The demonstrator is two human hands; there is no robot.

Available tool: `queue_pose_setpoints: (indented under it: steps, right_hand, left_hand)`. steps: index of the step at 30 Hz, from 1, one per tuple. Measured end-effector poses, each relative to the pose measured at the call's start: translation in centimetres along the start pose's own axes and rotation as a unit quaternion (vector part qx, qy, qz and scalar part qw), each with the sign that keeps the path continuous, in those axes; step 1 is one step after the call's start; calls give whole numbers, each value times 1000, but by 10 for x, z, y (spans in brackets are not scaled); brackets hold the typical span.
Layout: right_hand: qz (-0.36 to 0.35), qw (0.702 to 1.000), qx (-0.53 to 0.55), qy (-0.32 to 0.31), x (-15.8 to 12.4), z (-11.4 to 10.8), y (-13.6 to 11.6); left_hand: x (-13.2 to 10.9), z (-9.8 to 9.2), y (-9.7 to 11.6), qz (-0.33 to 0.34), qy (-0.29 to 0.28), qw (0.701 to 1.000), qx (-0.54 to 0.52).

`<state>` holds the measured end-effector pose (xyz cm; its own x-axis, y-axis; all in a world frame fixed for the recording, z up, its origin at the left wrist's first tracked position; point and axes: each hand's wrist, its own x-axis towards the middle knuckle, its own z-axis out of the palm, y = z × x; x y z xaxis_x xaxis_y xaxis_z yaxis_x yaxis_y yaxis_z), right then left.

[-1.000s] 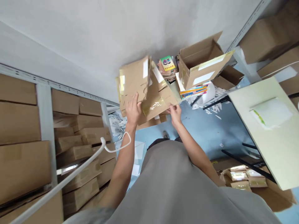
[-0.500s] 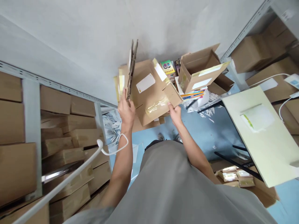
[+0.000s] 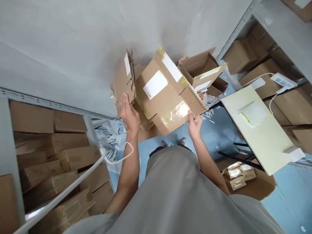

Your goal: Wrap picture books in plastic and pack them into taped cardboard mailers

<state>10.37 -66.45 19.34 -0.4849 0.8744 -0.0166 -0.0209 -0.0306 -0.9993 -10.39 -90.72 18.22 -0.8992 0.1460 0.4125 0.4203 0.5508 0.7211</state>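
A flattened cardboard box (image 3: 168, 97) with white labels and shiny tape is tilted in front of me. My right hand (image 3: 194, 125) pinches its lower right corner, thumb on top. Upright at the left stands a bundle of folded cardboard (image 3: 124, 78) with ragged edges. My left hand (image 3: 129, 113) rests against the lower part of that bundle, fingers stretched upward and not wrapped round it. More cardboard lies below, between the two pieces, partly hidden.
An open box (image 3: 200, 66) stands at the back right. A pale table (image 3: 260, 130) is at the right, above an open carton (image 3: 258, 185) of small packets. Shelves with boxes (image 3: 75, 157) flank both sides. A white tube (image 3: 60, 195) crosses the lower left.
The flattened box has moved right with my right hand, apart from the bundle. My left hand has opened from its grip, and the bundle now shows its broad side. The view has shifted.
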Motion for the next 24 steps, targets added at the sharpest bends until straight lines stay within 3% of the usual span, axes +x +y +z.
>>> queue_pose_setpoints:
  steps: [4, 9, 12, 15, 18, 21, 24]
  right_hand:
    - [9, 992, 95, 83, 4, 5, -2]
    - [-32, 983, 142, 114, 19, -25, -32]
    - [-64, 975, 168, 131, 22, -45, -55]
    - [-80, 968, 182, 153, 18, -59, -70]
    - [-78, 965, 184, 172, 8, -72, -73]
    - [-54, 962, 179, 201, -7, -90, -67]
    - [-26, 956, 169, 240, -20, -119, -58]
  left_hand:
    - [-5, -2, -5, -5, 17, 999, -36]
    - [-7, 3, 7, 15, -18, 999, -30]
    - [-13, 27, 29, 24, -127, 991, 24]
    - [-22, 63, 53, 16, -285, 954, 93]
    - [-26, 95, 68, 61, -366, 921, 118]
    - [-23, 111, 66, 128, -419, 891, 123]
    - [-17, 108, 49, 145, -463, 864, 135]
